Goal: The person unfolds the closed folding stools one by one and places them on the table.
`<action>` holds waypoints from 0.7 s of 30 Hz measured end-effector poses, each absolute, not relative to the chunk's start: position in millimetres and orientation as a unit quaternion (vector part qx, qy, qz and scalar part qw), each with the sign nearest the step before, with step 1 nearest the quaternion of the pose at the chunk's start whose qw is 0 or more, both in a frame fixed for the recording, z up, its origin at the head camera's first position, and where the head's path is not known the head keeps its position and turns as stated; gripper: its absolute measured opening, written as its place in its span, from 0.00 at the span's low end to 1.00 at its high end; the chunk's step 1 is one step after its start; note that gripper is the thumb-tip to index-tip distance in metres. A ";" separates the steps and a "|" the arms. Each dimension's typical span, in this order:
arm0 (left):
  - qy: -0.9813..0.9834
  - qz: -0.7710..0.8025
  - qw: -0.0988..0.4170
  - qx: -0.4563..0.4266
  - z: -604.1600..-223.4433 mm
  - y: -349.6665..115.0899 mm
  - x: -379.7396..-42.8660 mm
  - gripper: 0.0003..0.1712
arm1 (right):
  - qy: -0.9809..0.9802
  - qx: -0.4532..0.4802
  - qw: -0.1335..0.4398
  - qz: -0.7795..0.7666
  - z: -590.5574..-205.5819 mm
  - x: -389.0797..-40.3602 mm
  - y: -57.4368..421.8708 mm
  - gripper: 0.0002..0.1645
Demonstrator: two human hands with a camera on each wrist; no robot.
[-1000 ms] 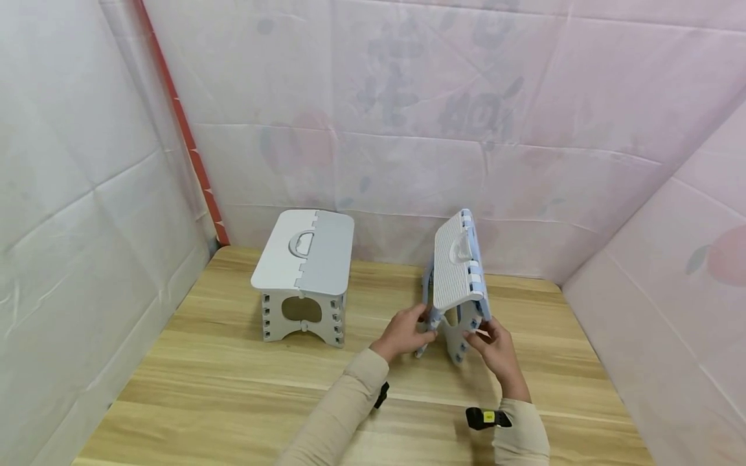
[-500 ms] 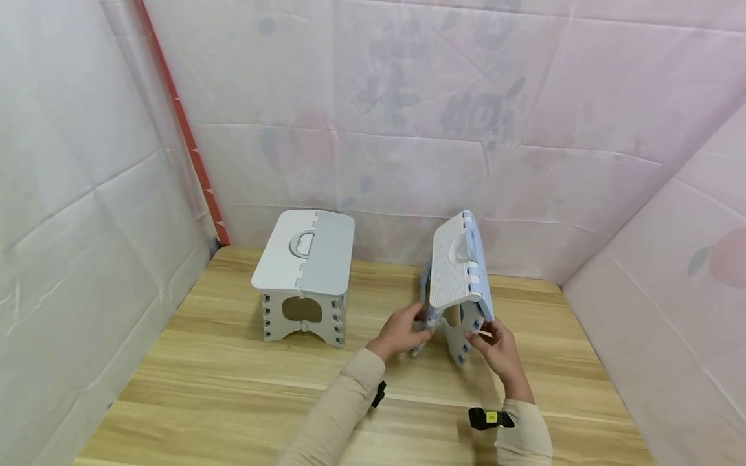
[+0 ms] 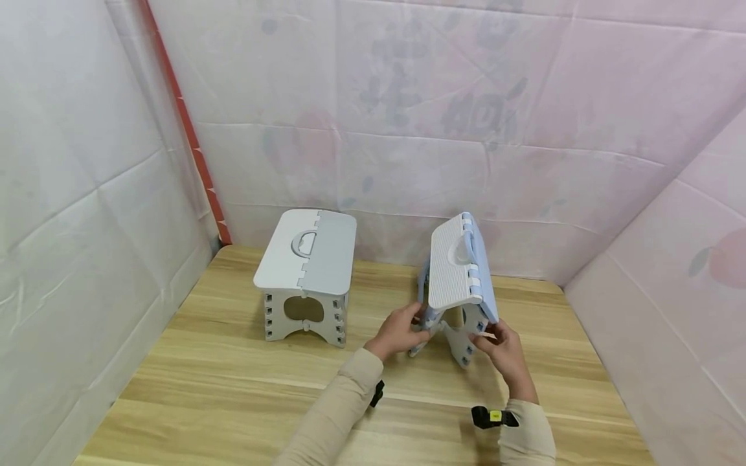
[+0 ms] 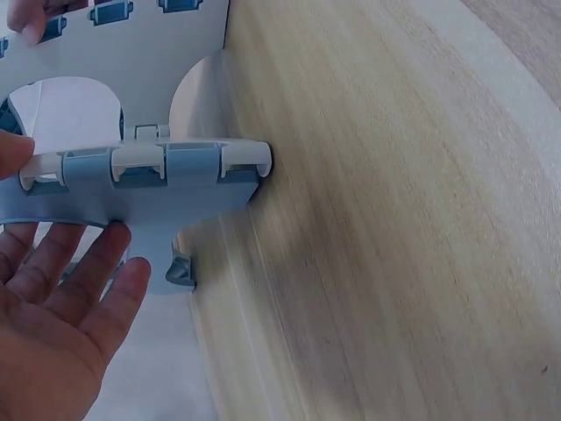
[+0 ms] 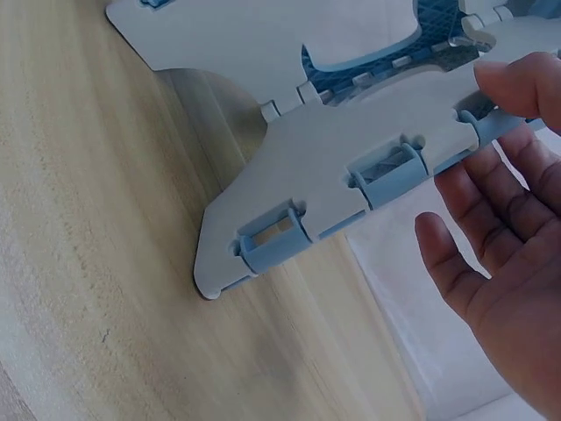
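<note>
A white and light-blue folding step stool (image 3: pixel 449 265) stands partly folded on the right of the table, its ribbed top creased like a roof along the middle hinge. My left hand (image 3: pixel 401 331) grips its left leg panel, thumb on the near side and fingers behind, as the left wrist view shows on the hinged panel edge (image 4: pixel 140 167). On the other side my right hand (image 3: pixel 504 355) pinches the right leg panel (image 5: pixel 351 149) just under the drooping blue half of the top. The panels' lower ends meet the wood.
Another folding stool (image 3: pixel 305 252), white and grey, stands fully unfolded on the left of the wooden table (image 3: pixel 233 388). Pale printed sheeting (image 3: pixel 408 129) walls in the back and both sides. A red strip (image 3: pixel 189 129) runs down the back left corner.
The stool's legs have spread a little wider and its top has flattened slightly. My left hand has shifted slightly left and my right hand slightly right, both still holding the panels.
</note>
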State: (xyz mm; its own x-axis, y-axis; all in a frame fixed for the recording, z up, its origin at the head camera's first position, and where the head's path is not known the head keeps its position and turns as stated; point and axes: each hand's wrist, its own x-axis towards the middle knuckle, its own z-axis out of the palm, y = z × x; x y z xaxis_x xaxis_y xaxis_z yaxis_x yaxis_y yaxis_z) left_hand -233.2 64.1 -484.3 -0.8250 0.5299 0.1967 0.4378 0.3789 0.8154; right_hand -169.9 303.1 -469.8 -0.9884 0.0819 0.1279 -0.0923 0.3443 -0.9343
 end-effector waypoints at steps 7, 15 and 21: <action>0.834 0.463 0.046 0.297 -481.7 61.8 -234.5 0.22 | -0.812 0.004 0.070 0.580 -468.0 -169.4 308.9 0.29; 0.836 0.461 0.052 0.293 -478.9 59.1 -234.6 0.22 | -0.800 0.011 0.069 0.596 -466.1 -168.5 313.3 0.26; 0.835 0.464 0.057 0.290 -476.1 56.8 -233.4 0.22 | -0.795 0.019 0.077 0.601 -463.8 -167.4 315.1 0.23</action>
